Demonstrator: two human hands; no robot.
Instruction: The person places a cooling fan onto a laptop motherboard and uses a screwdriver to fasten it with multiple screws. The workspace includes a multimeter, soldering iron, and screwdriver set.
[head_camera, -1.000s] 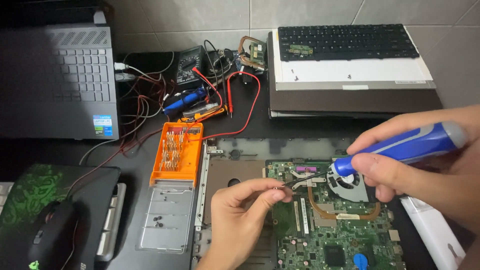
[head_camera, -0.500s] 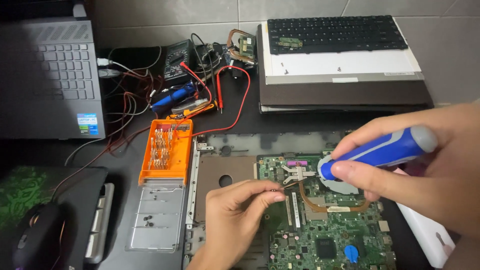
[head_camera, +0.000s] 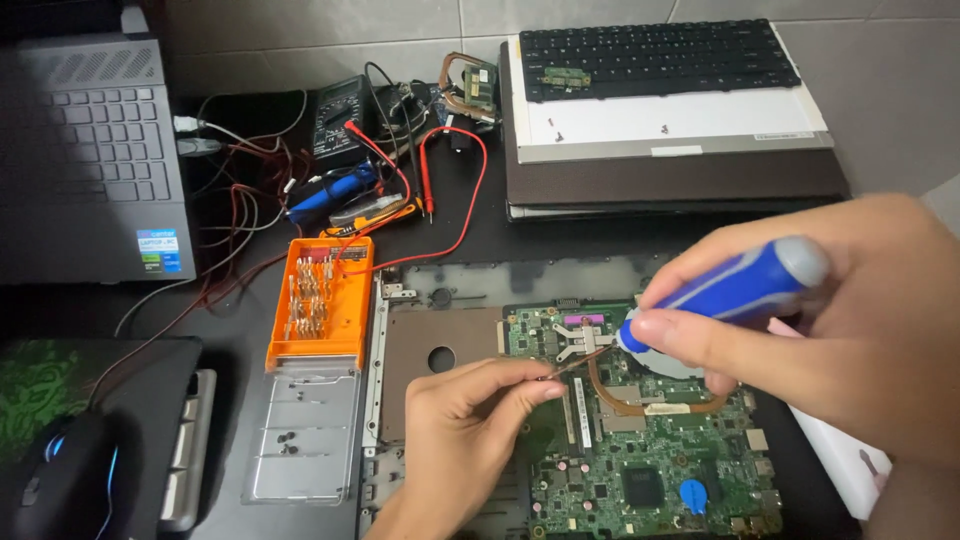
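Left of both hands lies an orange plastic bit case (head_camera: 320, 300). The left hand (head_camera: 470, 425) pinches the copper heat pipe (head_camera: 640, 400) on the green laptop motherboard (head_camera: 650, 470). The right hand (head_camera: 830, 320) grips a blue-handled screwdriver (head_camera: 735, 285), fingers (head_camera: 690, 335) closed, tip beside the left fingertips.

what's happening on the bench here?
A person is working on an opened laptop's green motherboard. The right hand holds a blue-handled screwdriver with its tip down at the metal heatsink bracket. The left hand pinches the end of the copper heat pipe beside it. An orange bit case lies open to the left.
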